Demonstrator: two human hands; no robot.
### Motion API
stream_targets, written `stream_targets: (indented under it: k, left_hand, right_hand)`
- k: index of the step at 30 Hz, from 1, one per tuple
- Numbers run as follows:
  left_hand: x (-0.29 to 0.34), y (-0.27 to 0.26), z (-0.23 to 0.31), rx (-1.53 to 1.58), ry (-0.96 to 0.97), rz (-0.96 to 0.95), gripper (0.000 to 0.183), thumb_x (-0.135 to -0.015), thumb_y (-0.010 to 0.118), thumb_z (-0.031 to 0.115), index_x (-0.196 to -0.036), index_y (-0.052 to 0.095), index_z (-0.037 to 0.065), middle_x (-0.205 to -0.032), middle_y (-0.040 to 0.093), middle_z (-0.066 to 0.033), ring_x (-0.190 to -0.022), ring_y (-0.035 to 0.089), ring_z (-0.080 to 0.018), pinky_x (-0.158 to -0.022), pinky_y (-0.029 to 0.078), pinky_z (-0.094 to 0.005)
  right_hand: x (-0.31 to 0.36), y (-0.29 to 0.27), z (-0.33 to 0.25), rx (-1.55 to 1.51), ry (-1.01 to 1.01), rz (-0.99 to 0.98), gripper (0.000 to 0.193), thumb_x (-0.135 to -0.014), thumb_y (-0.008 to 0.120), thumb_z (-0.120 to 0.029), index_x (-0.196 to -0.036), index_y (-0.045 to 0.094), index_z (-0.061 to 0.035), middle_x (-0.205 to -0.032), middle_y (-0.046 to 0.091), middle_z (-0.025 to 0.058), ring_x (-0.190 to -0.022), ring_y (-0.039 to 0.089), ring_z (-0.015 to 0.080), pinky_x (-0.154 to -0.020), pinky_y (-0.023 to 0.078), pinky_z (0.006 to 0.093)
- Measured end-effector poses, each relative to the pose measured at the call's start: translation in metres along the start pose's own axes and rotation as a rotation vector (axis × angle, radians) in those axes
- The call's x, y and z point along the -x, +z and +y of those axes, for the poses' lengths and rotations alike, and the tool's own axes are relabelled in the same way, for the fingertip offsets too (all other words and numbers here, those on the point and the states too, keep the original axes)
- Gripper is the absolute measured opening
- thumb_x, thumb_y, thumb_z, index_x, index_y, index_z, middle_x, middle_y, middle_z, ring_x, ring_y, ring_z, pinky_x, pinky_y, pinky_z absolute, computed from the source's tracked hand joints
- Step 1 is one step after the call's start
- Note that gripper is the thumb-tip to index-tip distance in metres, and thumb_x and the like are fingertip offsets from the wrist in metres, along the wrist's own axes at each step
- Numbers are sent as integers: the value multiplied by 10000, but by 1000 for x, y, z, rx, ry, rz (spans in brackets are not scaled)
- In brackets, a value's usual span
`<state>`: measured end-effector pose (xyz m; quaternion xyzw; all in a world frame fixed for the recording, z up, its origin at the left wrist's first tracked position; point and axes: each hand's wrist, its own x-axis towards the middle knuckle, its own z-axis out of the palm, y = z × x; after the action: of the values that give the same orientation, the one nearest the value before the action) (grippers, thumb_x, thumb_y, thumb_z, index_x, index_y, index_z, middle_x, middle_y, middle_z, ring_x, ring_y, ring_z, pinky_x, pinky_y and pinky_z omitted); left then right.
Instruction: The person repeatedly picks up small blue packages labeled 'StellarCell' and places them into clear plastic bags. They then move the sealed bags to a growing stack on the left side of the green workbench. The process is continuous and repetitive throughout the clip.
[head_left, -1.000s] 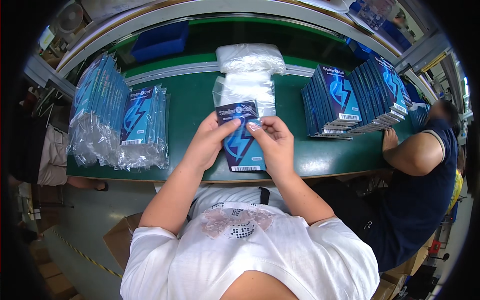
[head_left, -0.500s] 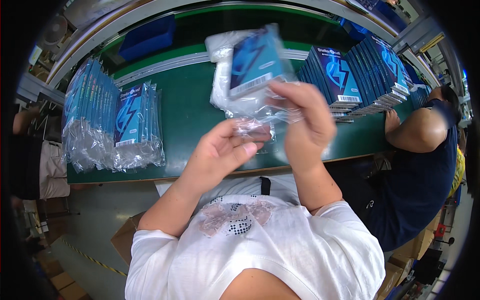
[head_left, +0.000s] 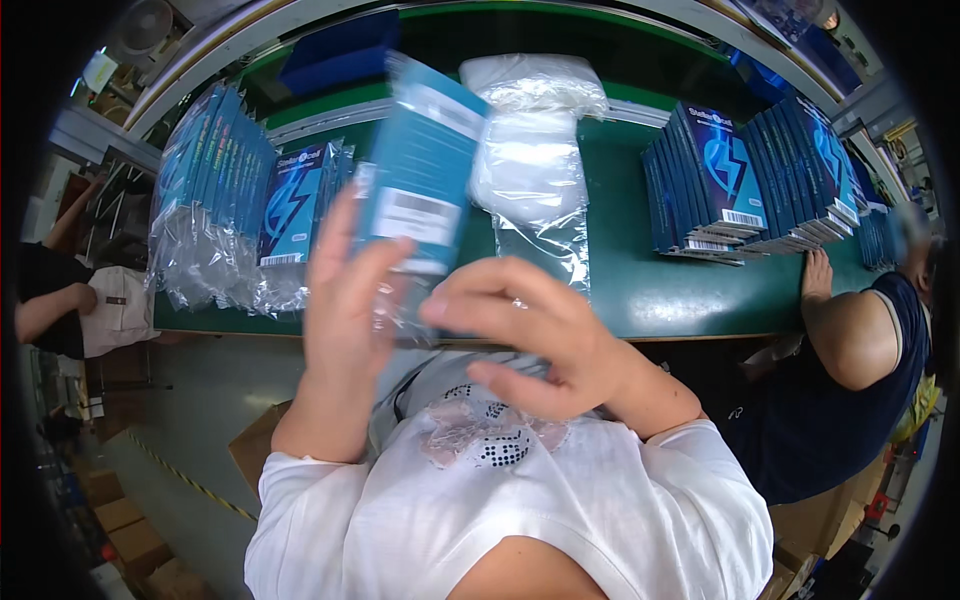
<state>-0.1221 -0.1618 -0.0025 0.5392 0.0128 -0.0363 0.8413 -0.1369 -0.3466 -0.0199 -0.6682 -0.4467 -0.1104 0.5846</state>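
Note:
A flat blue box point(head_left: 420, 150) in a clear plastic bag stands raised over the table, tilted, with a barcode panel facing me. My left hand point(head_left: 345, 270) grips its lower left part, thumb across the front. Below the box, the loose end of the bag hangs down, blurred. My right hand point(head_left: 545, 335) is beside that loose end, fingers stretched and apart; whether a fingertip touches the plastic I cannot tell. Behind both hands lies a pile of clear plastic bags point(head_left: 530, 150), its lower end spread flat on the table.
Bagged blue boxes point(head_left: 205, 190) stand in a row at the left of the green table point(head_left: 640, 310). Unbagged blue boxes point(head_left: 720, 170) are stacked at the right. A blue bin point(head_left: 340, 50) sits at the back. Close on the right, a co-worker's arm point(head_left: 850, 330) rests at the table edge.
The bagged box has moved left, from my right hand into my left, and now shows its other side. My right hand has let go and come down nearer me.

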Motion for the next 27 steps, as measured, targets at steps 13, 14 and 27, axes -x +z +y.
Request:
stream_targets:
  k: [13,14,27]
  left_hand:
    - [-44,-99,-6,-1568,713,358,433,-867,623,226,-1255,544,51,-1344,439,-157,-1233,423,-335,-1027,332,-421]
    - [-46,-99,-7,-1590,756,396,434,-872,625,239,-1261,544,62,-1347,438,-146,-1239,420,-325,-1032,326,-420]
    - [-9,-36,-32,-1247,934,-175,174,-765,688,42,-936,665,19,-1054,614,-108,-1025,551,-281,-889,431,-387]
  right_hand:
    - [27,-29,16,107,334,191,232,-822,583,0,-1046,636,29,-884,651,116,-775,626,168,-656,488,266]
    - [27,-31,15,129,323,219,222,-826,584,-2,-1041,638,22,-875,652,110,-766,629,165,-639,490,267]
    - [22,-67,-12,632,170,732,162,-834,595,28,-990,638,43,-885,645,95,-793,604,147,-714,466,245]
